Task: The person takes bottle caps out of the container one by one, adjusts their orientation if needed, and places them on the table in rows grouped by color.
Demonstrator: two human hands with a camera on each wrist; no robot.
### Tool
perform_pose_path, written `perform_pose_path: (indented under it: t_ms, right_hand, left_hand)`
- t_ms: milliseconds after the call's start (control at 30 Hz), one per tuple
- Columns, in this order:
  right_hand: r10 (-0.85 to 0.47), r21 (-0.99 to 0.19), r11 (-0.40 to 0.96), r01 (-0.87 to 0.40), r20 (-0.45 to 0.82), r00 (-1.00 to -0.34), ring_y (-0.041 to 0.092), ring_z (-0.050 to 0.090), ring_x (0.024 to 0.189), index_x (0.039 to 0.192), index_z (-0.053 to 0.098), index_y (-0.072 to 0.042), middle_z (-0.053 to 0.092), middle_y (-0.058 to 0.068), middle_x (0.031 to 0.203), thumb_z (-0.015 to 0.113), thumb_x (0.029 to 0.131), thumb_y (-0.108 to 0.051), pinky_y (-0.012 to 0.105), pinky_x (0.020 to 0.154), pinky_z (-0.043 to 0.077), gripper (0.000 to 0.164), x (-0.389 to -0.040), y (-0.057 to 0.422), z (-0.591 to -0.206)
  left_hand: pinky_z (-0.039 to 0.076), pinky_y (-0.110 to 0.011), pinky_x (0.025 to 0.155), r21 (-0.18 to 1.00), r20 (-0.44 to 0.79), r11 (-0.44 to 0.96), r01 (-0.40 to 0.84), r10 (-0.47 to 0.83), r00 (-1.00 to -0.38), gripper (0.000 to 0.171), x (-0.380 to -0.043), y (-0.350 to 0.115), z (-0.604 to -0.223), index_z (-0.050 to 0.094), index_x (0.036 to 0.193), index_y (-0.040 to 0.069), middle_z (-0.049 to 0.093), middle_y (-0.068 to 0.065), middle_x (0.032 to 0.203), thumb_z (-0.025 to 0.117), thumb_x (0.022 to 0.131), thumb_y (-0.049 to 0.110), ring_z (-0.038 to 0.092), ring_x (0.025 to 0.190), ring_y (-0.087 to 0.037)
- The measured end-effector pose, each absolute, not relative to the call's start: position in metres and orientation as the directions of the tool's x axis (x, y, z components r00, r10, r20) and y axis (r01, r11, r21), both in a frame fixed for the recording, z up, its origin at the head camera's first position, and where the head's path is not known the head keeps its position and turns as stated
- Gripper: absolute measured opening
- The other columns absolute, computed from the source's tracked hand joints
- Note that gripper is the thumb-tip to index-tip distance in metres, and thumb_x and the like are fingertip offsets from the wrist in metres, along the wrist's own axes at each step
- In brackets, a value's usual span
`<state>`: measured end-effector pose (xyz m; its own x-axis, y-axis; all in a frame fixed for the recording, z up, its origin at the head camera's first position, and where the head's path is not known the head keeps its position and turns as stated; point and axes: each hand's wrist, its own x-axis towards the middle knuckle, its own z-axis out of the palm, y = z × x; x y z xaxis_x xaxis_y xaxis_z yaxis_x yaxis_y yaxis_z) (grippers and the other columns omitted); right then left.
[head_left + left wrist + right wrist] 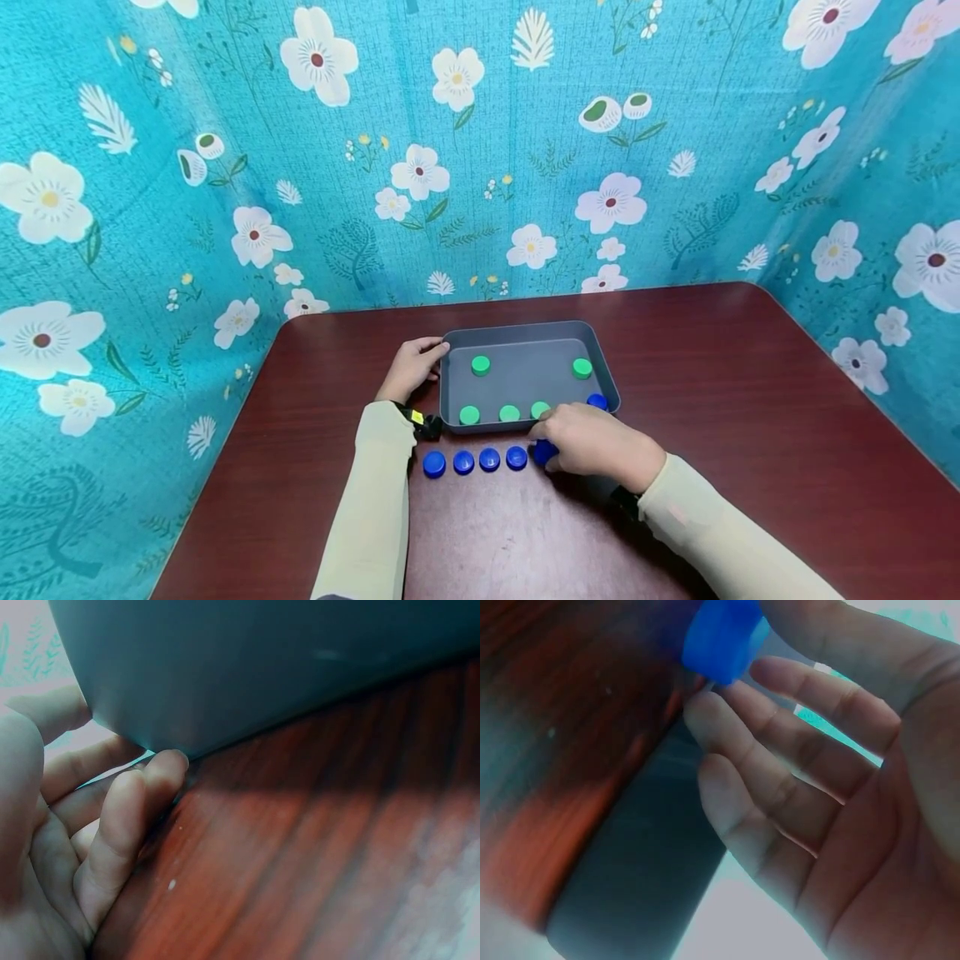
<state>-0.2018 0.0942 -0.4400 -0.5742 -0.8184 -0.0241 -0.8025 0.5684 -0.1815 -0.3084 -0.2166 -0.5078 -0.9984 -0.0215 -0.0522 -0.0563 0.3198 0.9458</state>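
Note:
My left hand (411, 367) grips the left side of a grey tray (525, 335), its thumb at the rim. In the left wrist view the fingers (124, 802) curl against the tray's outer wall, low by the table. My right hand (600, 442) pinches a blue bottle cap (545, 452) between thumb and forefinger, just in front of the tray's near wall. The right wrist view shows this cap (726, 641) with the other fingers spread loosely beside the tray. Several green bottle caps (480, 365) lie inside the tray, along with one blue cap (597, 402) at its right front corner.
Several more blue caps (463, 462) stand in a row on the dark red wooden table (720, 392), just in front of the tray. A blue flowered curtain (480, 167) hangs behind the table and along its sides.

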Motion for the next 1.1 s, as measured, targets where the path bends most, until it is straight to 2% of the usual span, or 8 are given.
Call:
perform_pose_path:
  t_ms: [200,433,700,800,967,1100]
  right_hand:
    - [-0.827,-0.202,0.546,-0.813,0.025,-0.562,0.004,0.048,0.065,0.084,0.072,-0.016,0.060,-0.007,0.074,0.082,0.078,-0.015,0.025,0.059,0.046,0.012,-0.206,0.101,-0.433]
    - [-0.841,-0.189,0.500,-0.845,0.126,-0.526,0.002,0.054,0.068,0.085,0.075,-0.015,0.062,-0.010,0.076,0.078,0.083,-0.021,0.026,0.063,0.051,0.007,-0.214,0.106,-0.430]
    - [-0.783,-0.188,0.573,-0.798,0.164,-0.600,0.002,0.049,0.064,0.082,0.069,-0.020,0.055,-0.015,0.073,0.073,0.088,-0.019,0.024,0.061,0.048,0.008,-0.223,0.115,-0.427]
    - [-0.756,-0.187,0.602,-0.776,0.180,-0.630,0.005,0.055,0.070,0.085,0.072,-0.017,0.062,-0.011,0.079,0.071,0.087,-0.010,0.026,0.063,0.051,0.007,-0.227,0.119,-0.427]
    - [-0.719,-0.164,0.650,-0.742,0.183,-0.671,0.012,0.064,0.083,0.096,0.076,-0.011,0.068,-0.001,0.091,0.063,0.084,0.002,0.030,0.066,0.053,0.021,-0.234,0.125,-0.432]
    - [-0.681,-0.143,0.694,-0.706,0.188,-0.708,0.012,0.060,0.075,0.093,0.075,-0.011,0.065,-0.001,0.086,0.057,0.082,0.007,0.027,0.058,0.048,0.028,-0.239,0.130,-0.437]
  left_hand:
    - [0.056,-0.034,0.064,0.942,-0.051,0.330,-0.056,-0.024,-0.998,0.043,-0.308,-0.217,-0.507,0.065,0.128,0.011,0.067,-0.010,0.095,0.064,0.095,0.038,0.063,0.073,-0.025]
    - [0.056,-0.033,0.064,0.944,-0.054,0.326,-0.058,-0.023,-0.998,0.043,-0.309,-0.217,-0.506,0.065,0.127,0.011,0.067,-0.010,0.095,0.064,0.095,0.039,0.063,0.072,-0.024]
    - [0.056,-0.034,0.064,0.940,-0.064,0.335,-0.067,-0.020,-0.998,0.043,-0.309,-0.217,-0.507,0.065,0.127,0.011,0.067,-0.010,0.095,0.064,0.095,0.039,0.063,0.072,-0.025]
    - [0.056,-0.034,0.064,0.939,-0.060,0.337,-0.064,-0.020,-0.998,0.043,-0.310,-0.217,-0.507,0.065,0.127,0.011,0.067,-0.010,0.094,0.064,0.095,0.039,0.063,0.072,-0.025]
    - [0.056,-0.034,0.064,0.944,-0.066,0.324,-0.068,-0.017,-0.998,0.043,-0.310,-0.217,-0.507,0.066,0.126,0.012,0.067,-0.010,0.094,0.065,0.094,0.039,0.063,0.072,-0.025]
    - [0.056,-0.034,0.064,0.947,-0.073,0.311,-0.074,-0.016,-0.997,0.043,-0.311,-0.217,-0.508,0.066,0.126,0.012,0.067,-0.010,0.094,0.065,0.094,0.040,0.063,0.072,-0.025]
